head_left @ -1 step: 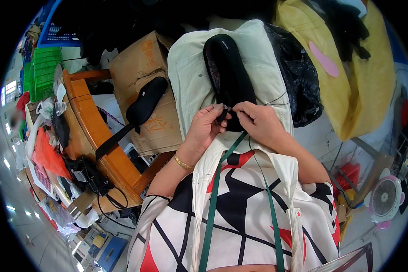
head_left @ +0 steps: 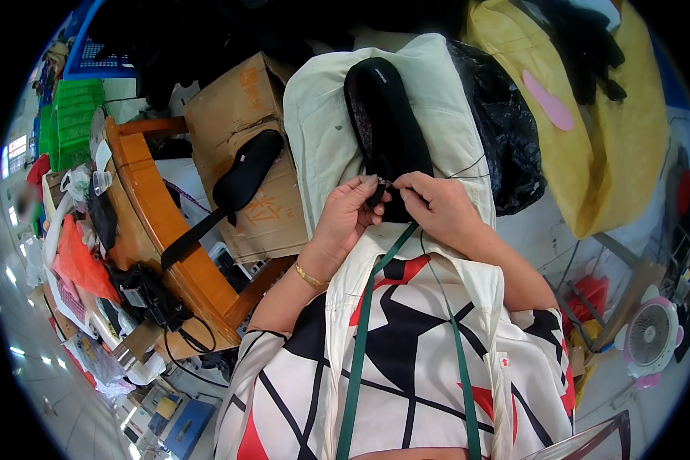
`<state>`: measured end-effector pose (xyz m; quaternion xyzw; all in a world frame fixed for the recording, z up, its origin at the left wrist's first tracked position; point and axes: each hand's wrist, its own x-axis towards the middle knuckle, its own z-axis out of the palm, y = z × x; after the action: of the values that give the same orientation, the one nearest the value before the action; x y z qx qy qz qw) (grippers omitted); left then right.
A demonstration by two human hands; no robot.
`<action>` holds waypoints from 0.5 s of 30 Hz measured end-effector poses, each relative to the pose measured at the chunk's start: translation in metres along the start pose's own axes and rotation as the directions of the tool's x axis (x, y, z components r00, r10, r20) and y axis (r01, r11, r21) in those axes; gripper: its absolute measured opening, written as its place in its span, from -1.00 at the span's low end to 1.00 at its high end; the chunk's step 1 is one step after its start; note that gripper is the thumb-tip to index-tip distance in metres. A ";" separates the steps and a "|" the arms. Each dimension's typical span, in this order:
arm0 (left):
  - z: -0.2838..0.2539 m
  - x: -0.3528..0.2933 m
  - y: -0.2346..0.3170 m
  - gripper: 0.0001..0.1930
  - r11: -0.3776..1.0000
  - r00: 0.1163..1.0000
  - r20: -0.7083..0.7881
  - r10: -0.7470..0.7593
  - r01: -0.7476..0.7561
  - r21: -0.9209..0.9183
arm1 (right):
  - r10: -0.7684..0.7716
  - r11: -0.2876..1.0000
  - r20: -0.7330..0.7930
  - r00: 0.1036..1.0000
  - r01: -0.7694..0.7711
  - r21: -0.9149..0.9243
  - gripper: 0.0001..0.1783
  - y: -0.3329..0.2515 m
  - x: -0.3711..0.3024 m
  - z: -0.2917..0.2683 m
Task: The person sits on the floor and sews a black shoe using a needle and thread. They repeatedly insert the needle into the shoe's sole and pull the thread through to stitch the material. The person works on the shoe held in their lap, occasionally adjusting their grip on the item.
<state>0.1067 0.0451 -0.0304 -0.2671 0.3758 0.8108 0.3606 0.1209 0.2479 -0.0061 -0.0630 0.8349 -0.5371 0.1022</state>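
A black fabric slipper or shoe (head_left: 397, 115), its inside lining showing, lies toe-away on a white cloth (head_left: 318, 123) in front of me. At its near end my two hands meet, fingertips almost touching. My left hand (head_left: 350, 207) is closed on a small black piece of fabric (head_left: 376, 198) at that end. My right hand (head_left: 435, 203) is pinched beside it; what sits between its fingertips is too small to make out. Thin dark thread (head_left: 468, 170) trails over the cloth to the right. A green apron strap (head_left: 395, 249) runs up just below the hands.
On the left, a black sole-shaped piece with a strap (head_left: 249, 169) rests against a cardboard box (head_left: 234, 107), beside a wooden chair frame (head_left: 157, 199). To the right are a black plastic bag (head_left: 506, 138), a yellow sack (head_left: 590, 184) with a pink insole (head_left: 548, 102), and a fan (head_left: 652, 331).
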 end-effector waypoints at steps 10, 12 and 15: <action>0.011 -0.009 -0.004 -0.87 0.930 0.979 -0.034 0.201 -0.180 0.321 | 0.340 0.896 0.215 0.916 -0.384 0.221 -0.91 0.008 -0.002 -0.001; 0.010 -0.008 -0.005 -0.87 0.921 0.979 -0.019 0.202 -0.183 0.345 | 0.381 0.869 0.234 0.894 -0.433 0.240 -0.91 0.006 0.000 0.000; 0.008 -0.007 -0.005 -0.88 0.906 0.979 -0.017 0.203 -0.182 0.381 | 0.417 0.846 0.242 0.876 -0.471 0.250 -0.90 0.003 0.001 0.001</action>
<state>0.1132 0.0515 -0.0228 -0.1772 0.5594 0.7469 0.3127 0.1207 0.2478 -0.0093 0.1010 0.7222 -0.6117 0.3067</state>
